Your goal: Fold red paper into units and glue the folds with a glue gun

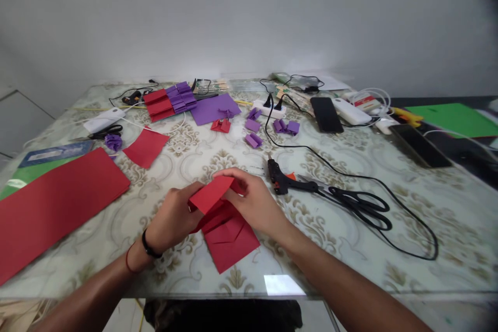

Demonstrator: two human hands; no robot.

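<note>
Paper (pixel 212 194), red and pleated, sits between my two hands near the front edge of the table (pixel 218 158), its lower part lying on the patterned surface and its upper flap lifted. Through the head camera I make the left hand's (pixel 173 220) grip a narrow one, closed over the flap's left end; I judge that it anchors the piece so the pleats cannot spring open. The right hand (pixel 254 205) pinches the other end from above, probably to keep the fold line true. Whether this is one strip or two layers I cannot tell; my own fingers cover part of it.

To the right I have a glue gun (pixel 278 177) and black-handled scissors (pixel 339 196), the gun's nozzle turned towards the back, which seems sensible so near bare skin. A black cord (pixel 365 177) makes a wide loop out there that could snag a sideways sweep. On my left, large red sheets (pixel 58 202) cover the table up to its edge and narrow the working room on that side. Farther back, a loose red rectangle (pixel 147 148), small purple folded pieces (pixel 253 140) and a pleated red-and-purple panel (pixel 170 102) lie spread out, well apart from my hands, with a white power strip (pixel 277 113) and a black phone (pixel 326 115) behind the gun.
</note>
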